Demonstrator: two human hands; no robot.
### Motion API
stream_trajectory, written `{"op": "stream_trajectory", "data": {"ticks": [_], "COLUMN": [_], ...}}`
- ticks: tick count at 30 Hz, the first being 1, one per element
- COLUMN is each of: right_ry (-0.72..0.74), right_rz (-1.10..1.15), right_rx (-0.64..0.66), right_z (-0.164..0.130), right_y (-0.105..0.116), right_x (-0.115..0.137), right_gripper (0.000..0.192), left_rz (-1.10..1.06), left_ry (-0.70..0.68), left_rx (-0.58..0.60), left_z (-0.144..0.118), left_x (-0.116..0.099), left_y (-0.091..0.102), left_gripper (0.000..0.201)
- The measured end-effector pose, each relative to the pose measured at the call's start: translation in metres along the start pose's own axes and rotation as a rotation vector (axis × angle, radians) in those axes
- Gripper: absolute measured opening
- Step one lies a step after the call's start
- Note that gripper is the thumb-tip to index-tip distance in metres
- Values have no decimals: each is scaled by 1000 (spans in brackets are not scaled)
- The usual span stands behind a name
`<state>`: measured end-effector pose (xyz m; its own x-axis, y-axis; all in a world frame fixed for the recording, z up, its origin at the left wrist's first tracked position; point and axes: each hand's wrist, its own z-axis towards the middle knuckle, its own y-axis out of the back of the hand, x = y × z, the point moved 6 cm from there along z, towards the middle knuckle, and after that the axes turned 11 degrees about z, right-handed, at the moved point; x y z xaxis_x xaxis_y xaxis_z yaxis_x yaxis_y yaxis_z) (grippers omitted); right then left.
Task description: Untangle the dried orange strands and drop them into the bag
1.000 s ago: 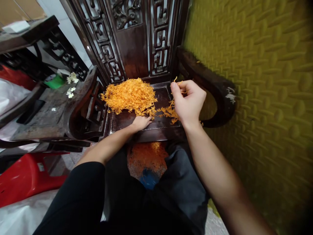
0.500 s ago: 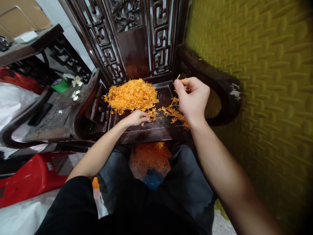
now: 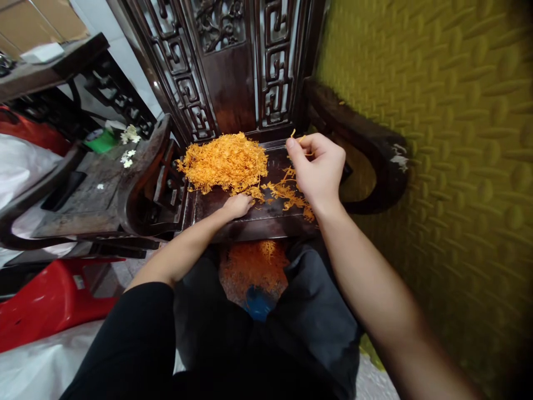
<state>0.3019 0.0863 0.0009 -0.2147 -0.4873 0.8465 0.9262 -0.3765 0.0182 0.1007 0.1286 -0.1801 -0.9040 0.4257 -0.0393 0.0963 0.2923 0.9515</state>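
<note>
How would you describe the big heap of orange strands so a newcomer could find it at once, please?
Find the dark carved wooden chair. On its seat, at the back left, lies the big heap of orange strands. It is dense and mounded; the scattered strands beside it are thin and loose.

Counting, relative to the carved chair seat: one large heap of orange strands lying on its back left; one smaller scatter lying on its right; two hands, left hand and right hand, working above it; one red stool sitting far left.
</note>
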Motion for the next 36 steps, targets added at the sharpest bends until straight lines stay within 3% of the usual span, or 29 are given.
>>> {"op": "stream_trajectory", "data": {"ticks": [5, 10, 14, 18, 22, 26, 29, 31, 34, 36], "right_ry": [-70, -320, -338, -256, -309, -447, -525, -562, -587, -569], "right_rz": [131, 331, 364, 373, 470, 653, 735, 772, 773, 729], "right_rx": [8, 72, 135, 217, 318, 424, 456, 463, 448, 433], "right_z": [5, 15, 17, 8, -7, -21, -29, -33, -38, -40], "right_y": [-3, -8, -10, -18, -33, -51, -59, -63, -65, -64], "right_x": [-10, -37, -23, 8, 19, 18, 17, 16, 15, 14], "right_gripper": [43, 54, 61, 57, 46, 50, 54, 57, 62, 53], "left_rz": [-75, -471, -666, -966, -1166, -993, -801, -750, -698, -614], "left_ry": [-44, -94, -126, -108, -50, -56, -177, -243, -235, -206], "left_rx": [-48, -352, -549, -554, -493, -571, -673, -676, -705, -791], "left_z": [-27, -85, -116, -121, -116, -116, -117, -116, -118, -123], "left_x": [8, 16, 23, 28, 28, 18, 2, -5, -7, -7], "left_y": [48, 114, 146, 151, 150, 159, 168, 169, 170, 174], "left_gripper": [19, 14, 11, 23, 21, 32, 35, 30, 26, 26]}}
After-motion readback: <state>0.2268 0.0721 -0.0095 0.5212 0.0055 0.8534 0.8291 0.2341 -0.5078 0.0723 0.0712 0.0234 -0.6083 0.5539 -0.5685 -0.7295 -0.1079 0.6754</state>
